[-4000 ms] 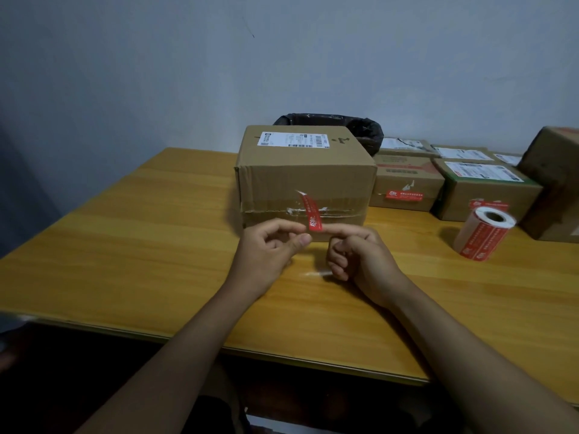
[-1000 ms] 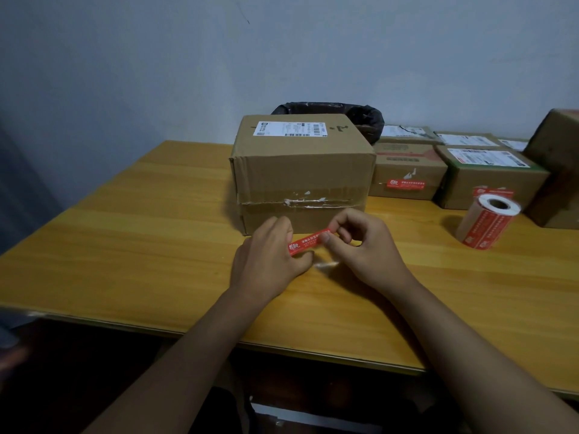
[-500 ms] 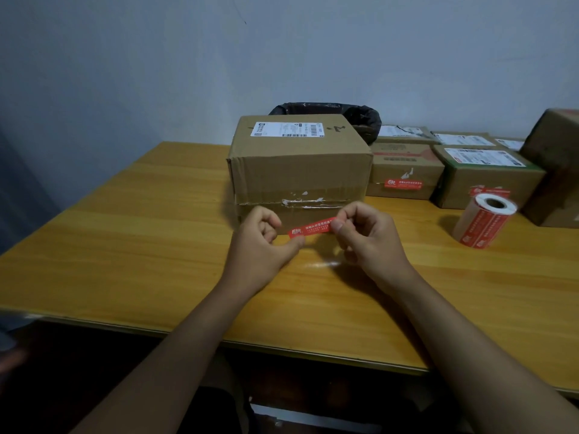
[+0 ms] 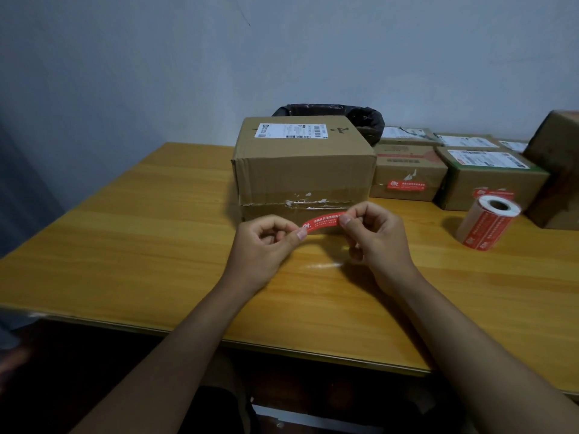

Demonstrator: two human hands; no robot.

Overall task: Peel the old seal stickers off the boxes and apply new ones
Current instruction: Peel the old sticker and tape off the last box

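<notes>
I pinch the red sticker (image 4: 324,221) at each end, my left hand (image 4: 266,245) on one tip and my right hand (image 4: 377,236) on the other, just in front of the big box (image 4: 302,170), and I should hold it tight and flat so it lands straight across the torn seam (image 4: 305,202).

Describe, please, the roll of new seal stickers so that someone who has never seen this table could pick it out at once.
Start from the big cardboard box in the middle of the wooden table and look right, past both hands. The sticker roll lies on its side on the tabletop, just in front of the smaller boxes. It is the only cylinder there: red printed labels on white backing, with its hollow core showing.
</notes>
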